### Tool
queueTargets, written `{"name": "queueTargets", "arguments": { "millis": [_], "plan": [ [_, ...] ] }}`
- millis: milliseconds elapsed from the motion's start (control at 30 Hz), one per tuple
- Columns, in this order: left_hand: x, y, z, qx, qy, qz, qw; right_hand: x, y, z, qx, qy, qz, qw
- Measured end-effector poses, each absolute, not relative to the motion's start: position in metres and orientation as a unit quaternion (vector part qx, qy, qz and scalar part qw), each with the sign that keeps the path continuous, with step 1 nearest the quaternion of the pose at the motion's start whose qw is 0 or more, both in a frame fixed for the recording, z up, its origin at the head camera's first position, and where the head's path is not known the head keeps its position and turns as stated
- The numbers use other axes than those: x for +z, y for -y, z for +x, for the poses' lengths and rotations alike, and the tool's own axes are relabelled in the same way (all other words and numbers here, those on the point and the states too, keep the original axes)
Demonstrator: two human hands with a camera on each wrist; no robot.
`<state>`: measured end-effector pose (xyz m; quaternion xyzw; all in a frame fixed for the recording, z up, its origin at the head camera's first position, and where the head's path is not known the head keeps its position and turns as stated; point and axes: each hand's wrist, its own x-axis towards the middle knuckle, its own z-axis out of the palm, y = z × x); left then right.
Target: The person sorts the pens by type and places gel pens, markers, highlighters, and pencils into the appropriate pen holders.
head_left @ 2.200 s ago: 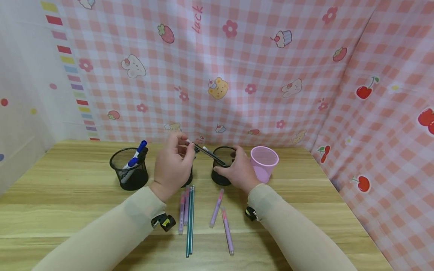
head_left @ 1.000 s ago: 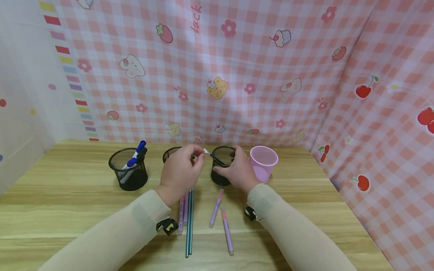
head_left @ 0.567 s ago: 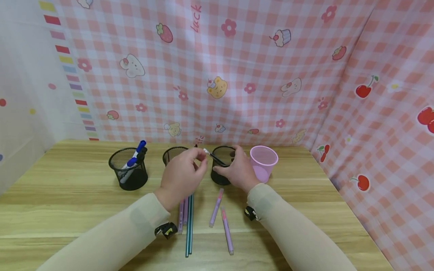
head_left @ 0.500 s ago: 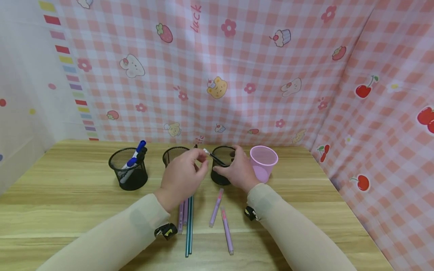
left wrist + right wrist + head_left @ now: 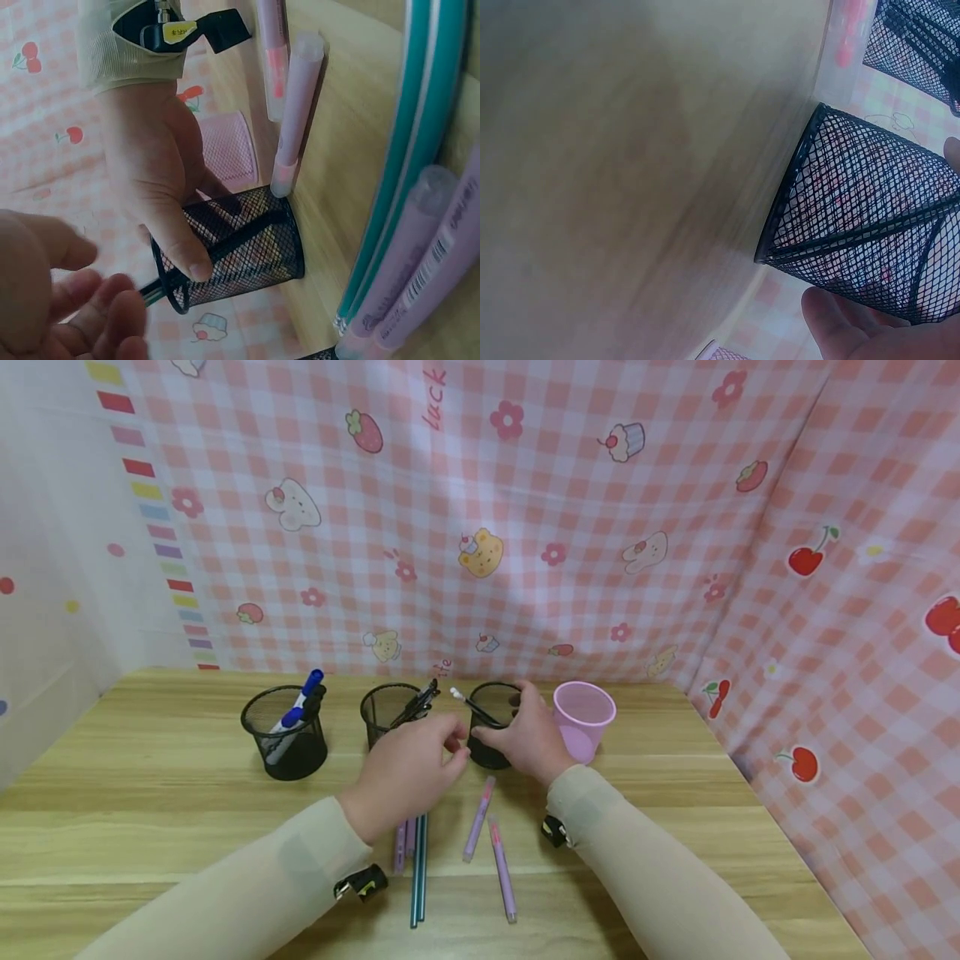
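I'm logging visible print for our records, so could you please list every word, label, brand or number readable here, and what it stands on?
"luck", on the pink checked cloth.
"ife", lower on the same cloth; anything before it cannot be seen.
Print on the lilac pens, one with a barcode: too blurred to read.
Marks on the yellow label of the right wrist's black device: too small to read.

Upright on the tabletop (image 5: 150, 802), a round black wire-mesh cup (image 5: 487, 753), gripped by the right hand (image 5: 531, 737), holds dark, white-tipped pencils (image 5: 477, 709) leaning over its rim, their ends near the left hand (image 5: 408, 768).
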<state>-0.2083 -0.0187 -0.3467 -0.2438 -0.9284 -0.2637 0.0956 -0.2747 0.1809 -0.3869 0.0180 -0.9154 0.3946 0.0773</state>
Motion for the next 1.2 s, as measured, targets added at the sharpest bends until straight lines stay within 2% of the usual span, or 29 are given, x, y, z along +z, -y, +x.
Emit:
{"name": "queueTargets", "arguments": {
  "millis": [267,367,1200],
  "plan": [
    [-0.348,0.026,-0.205,-0.173,0.960,-0.218,-0.023,-0.387,-0.182,-0.274,0.401,0.913,0.017,0.069],
    [-0.351,0.030,-0.205,-0.142,0.965,-0.215,-0.049,-0.387,-0.182,-0.274,0.402,0.913,0.017,0.071],
    [-0.373,0.043,-0.214,-0.099,0.969,-0.199,-0.108,-0.388,-0.181,-0.275,0.404,0.912,0.015,0.063]
  ]
}}
